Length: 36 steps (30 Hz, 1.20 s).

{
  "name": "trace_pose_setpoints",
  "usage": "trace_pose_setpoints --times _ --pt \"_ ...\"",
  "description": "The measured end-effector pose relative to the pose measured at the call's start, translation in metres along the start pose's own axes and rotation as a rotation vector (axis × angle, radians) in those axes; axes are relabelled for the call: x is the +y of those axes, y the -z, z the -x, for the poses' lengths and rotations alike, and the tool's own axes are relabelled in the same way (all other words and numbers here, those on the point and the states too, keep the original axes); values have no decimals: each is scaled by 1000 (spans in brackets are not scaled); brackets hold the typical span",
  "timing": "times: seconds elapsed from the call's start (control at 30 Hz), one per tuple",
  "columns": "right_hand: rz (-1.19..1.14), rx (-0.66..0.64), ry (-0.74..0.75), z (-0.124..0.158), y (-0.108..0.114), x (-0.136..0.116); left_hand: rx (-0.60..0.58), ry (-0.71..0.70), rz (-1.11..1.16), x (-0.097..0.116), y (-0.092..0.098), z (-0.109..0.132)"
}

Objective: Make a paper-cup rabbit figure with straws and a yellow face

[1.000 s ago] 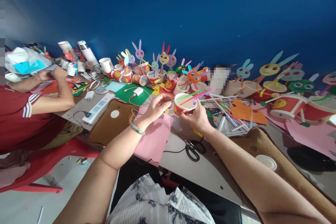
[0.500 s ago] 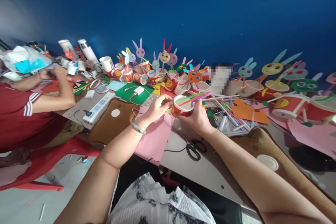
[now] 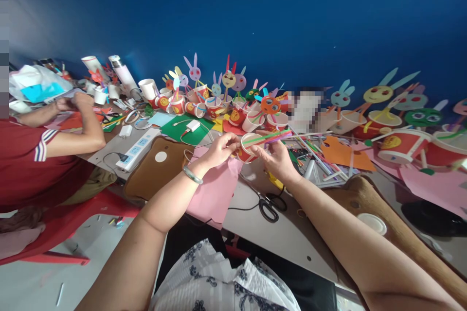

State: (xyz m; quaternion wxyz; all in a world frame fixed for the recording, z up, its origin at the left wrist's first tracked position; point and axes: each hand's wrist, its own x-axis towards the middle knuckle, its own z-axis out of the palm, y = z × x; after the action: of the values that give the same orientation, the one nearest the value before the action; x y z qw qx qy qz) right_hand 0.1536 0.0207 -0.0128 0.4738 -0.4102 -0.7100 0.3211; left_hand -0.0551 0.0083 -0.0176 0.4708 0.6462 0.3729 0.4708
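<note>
I hold a small red paper cup [image 3: 247, 147] with a white rim between both hands, just above the table. Green, pink and purple straws [image 3: 272, 137] lie across its mouth and stick out to the right. My left hand [image 3: 219, 149] pinches the cup's left rim with curled fingers. My right hand [image 3: 275, 159] is under and behind the cup, its fingers closed on the cup's right side. A bangle [image 3: 192, 175] is on my left wrist. A pink paper sheet [image 3: 215, 189] lies below my hands.
Black scissors [image 3: 268, 206] lie near the table's front edge. Rows of red cups with paper bunny heads [image 3: 229, 79] stand along the blue wall. Loose straws [image 3: 317, 158], a power strip [image 3: 137, 149] and brown pads [image 3: 153, 170] cover the table. A person in a red shirt [image 3: 32, 165] works at left.
The cup has dropped slightly lower and moved a little left. My right hand's fingers have shifted round the cup's side. The person at left stays in place.
</note>
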Motion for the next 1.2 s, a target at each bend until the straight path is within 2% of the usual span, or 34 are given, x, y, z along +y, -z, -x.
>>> trace_pose_setpoints --times 0.13,0.27,0.43,0.63,0.77,0.9,1.03,1.2 --pt "-132 14 -31 -1 1 -4 -31 -33 -29 1 -1 0" --pt "-115 51 -30 1 1 -6 -11 -66 -101 2 -2 0" --pt "-133 80 -50 3 0 -11 -21 -106 -75 3 -6 1" --pt "-90 -10 -68 5 2 -21 -4 -103 -49 3 -15 5" --pt "-110 -47 -124 3 4 -23 19 -101 -113 3 -18 7" --pt "-59 -73 -7 4 7 -31 22 -196 -194 10 -13 10" --pt "0 -80 111 11 6 -40 -82 -293 -236 12 -9 10" --pt "90 -160 221 15 6 -45 -163 -254 -291 9 -18 8"
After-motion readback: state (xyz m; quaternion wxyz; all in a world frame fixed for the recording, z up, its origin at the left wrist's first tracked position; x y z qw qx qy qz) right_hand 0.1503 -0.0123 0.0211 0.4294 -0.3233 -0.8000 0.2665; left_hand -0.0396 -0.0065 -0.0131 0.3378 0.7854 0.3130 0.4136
